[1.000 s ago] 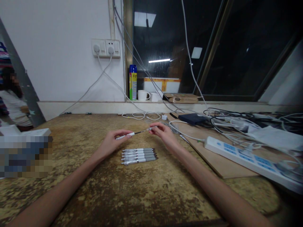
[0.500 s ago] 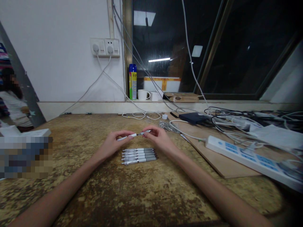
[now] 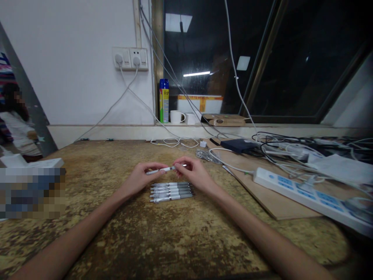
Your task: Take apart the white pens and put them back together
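Note:
Between my two hands a white and grey pen (image 3: 166, 169) is held nearly level above the table. My left hand (image 3: 142, 175) pinches its white barrel. The fingers of my right hand (image 3: 190, 170) are closed round its grey grip end and hide most of that part. Just below, a row of several similar pens (image 3: 171, 192) lies side by side on the worn table (image 3: 163, 241), clear ends to the left and grey grips to the right.
A white power strip (image 3: 297, 194) and a brown board (image 3: 271, 202) lie on the right, with tangled cables behind. Near the back is a clear plastic bag (image 3: 207, 155). On the sill stand a spray can (image 3: 164, 101) and a white mug (image 3: 176, 116). A person (image 3: 19, 120) is at far left.
The gap between the pen's white barrel and grey grip has narrowed as my hands came together. My right hand has shifted slightly and now covers more of the grip. The row of pens stays put.

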The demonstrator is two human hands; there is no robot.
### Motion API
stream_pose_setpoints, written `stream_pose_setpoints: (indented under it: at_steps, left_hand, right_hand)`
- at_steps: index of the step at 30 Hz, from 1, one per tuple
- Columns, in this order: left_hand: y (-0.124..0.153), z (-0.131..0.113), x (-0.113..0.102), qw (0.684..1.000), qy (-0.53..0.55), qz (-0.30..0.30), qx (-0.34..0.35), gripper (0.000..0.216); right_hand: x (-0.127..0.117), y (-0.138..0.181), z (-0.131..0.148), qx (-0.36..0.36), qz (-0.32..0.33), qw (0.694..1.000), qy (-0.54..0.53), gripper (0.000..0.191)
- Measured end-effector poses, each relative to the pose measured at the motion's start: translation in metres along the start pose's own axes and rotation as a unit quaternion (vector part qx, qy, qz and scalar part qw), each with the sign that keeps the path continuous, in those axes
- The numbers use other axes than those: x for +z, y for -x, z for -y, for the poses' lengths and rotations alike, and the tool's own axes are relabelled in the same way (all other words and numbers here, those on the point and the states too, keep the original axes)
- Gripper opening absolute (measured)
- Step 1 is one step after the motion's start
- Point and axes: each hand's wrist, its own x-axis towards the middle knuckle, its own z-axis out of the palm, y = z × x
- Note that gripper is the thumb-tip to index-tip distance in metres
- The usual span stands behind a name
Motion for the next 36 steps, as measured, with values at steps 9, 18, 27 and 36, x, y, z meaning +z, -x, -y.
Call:
stream_pose_setpoints:
  at_steps: [9,18,27,36]
  left_hand:
    - [0.0006,-0.0033,0.0013,1.0,0.001,-0.004,0.009,0.036]
    - [0.0006,-0.0029,0.0009,1.0,0.0,-0.002,0.014,0.033]
    - [0.0011,-0.007,0.0017,1.0,0.003,-0.003,0.01,0.032]
    - [0.0012,-0.01,0.0022,1.0,0.003,-0.011,0.01,0.029]
  right_hand:
    - [-0.0009,0.0015,0.0005,0.008,0.006,0.999,0.048,0.02]
    - [-0.0031,0.0004,-0.0026,0.032,0.039,0.998,0.046,0.03]
    - [-0.0036,-0.0006,-0.0012,0.004,0.04,0.999,0.028,0.025]
    - [-0.0058,-0.0016,0.0011,-0.03,0.014,0.998,0.052,0.018]
